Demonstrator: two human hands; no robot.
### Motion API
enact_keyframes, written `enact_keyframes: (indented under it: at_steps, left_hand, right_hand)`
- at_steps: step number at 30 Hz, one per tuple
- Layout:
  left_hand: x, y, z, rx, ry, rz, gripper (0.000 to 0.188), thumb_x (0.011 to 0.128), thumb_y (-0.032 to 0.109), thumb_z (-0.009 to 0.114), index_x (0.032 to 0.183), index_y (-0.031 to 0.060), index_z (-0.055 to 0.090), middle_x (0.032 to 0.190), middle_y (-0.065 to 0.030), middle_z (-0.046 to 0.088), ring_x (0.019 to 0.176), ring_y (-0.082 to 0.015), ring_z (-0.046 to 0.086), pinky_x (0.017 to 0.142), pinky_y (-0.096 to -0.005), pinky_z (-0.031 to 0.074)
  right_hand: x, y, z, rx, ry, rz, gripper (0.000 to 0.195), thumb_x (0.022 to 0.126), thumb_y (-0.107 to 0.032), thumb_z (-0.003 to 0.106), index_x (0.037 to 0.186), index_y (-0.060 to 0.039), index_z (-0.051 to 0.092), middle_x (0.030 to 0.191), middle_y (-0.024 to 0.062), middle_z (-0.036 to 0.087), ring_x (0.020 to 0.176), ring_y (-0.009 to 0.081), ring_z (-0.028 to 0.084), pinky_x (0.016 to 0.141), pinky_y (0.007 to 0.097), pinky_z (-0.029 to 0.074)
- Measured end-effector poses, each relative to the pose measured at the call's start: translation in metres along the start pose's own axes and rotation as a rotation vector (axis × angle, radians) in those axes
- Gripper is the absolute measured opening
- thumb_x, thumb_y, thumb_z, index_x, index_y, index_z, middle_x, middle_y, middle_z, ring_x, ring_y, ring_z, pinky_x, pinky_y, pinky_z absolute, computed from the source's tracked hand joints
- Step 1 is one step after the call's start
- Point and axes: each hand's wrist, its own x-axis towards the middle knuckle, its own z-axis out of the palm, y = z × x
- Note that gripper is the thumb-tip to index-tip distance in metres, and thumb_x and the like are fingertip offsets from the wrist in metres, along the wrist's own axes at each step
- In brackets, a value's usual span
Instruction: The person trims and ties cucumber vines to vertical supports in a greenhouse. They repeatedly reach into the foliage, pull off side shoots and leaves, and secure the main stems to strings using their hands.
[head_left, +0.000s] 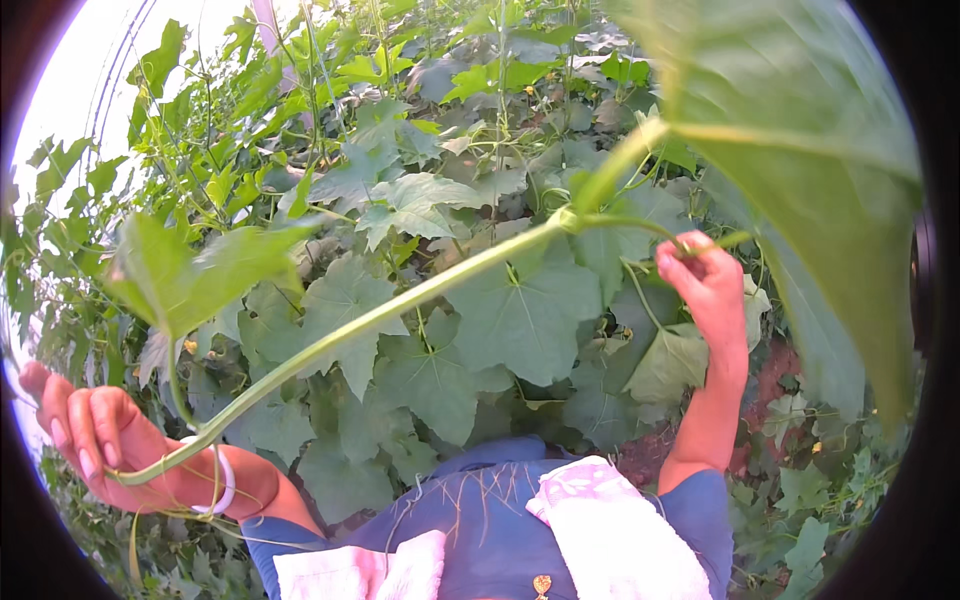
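A thick green vine stem (420, 292) slants across the view, rising from lower left to upper right. Its lower end curves into my left hand (97, 435), whose fingers are curled around it with the palm turned up. A pale bangle (225, 480) and thin tendrils circle that wrist. At the right, my right hand (701, 270) pinches a thin side stalk (637, 223) that branches from the stem's node (564, 219). One large blurred leaf (810, 150) hangs close to the camera from the stem's upper part. A smaller leaf (202, 277) stands on a stalk near the left wrist.
Dense broad-leaved climbing vines (525, 315) fill the space before me. Support strings (502, 90) run upward through the foliage, with a pale post (266, 30) behind. Reddish soil (776, 375) shows at right. A pink-white towel (622, 532) hangs over my blue shirt (487, 525).
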Motion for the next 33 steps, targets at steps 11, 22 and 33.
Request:
enact_keyframes:
  at_steps: [11, 22, 33]
  left_hand:
    - [-0.012, 0.08, 0.029, 0.063, -0.089, 0.113, 0.012, 0.098, 0.001, 0.044, 0.089, 0.006, 0.039, 0.079, -0.0077, 0.046, 0.06, -0.0185, 0.052, 0.064, -0.0347, 0.042]
    - [-0.01, -0.029, 0.08, 0.155, -0.336, -0.1, 0.031, 0.105, 0.002, 0.044, 0.132, -0.0085, 0.035, 0.091, -0.0123, 0.056, 0.067, -0.0208, 0.065, 0.063, -0.0372, 0.057]
    - [0.032, -0.234, 0.137, 0.562, -0.238, -0.479, 0.02, 0.103, 0.013, 0.061, 0.118, -0.0008, 0.063, 0.097, -0.0116, 0.073, 0.089, -0.019, 0.073, 0.07, -0.0273, 0.057]
  right_hand:
    - [0.178, -0.121, 0.176, -0.294, -0.18, -0.774, 0.026, 0.097, -0.026, 0.066, 0.101, -0.0009, 0.07, 0.095, 0.0222, 0.071, 0.091, 0.0387, 0.069, 0.084, 0.0443, 0.054]
    - [0.211, -0.008, 0.126, -0.04, 0.159, -0.527, 0.021, 0.098, -0.02, 0.068, 0.108, -0.0015, 0.069, 0.102, 0.0143, 0.073, 0.09, 0.0243, 0.072, 0.081, 0.0357, 0.056]
    - [0.224, 0.147, 0.104, -1.027, -0.506, 0.051, 0.031, 0.095, -0.025, 0.063, 0.113, -0.0027, 0.074, 0.117, 0.0232, 0.071, 0.11, 0.0423, 0.068, 0.097, 0.0496, 0.054]
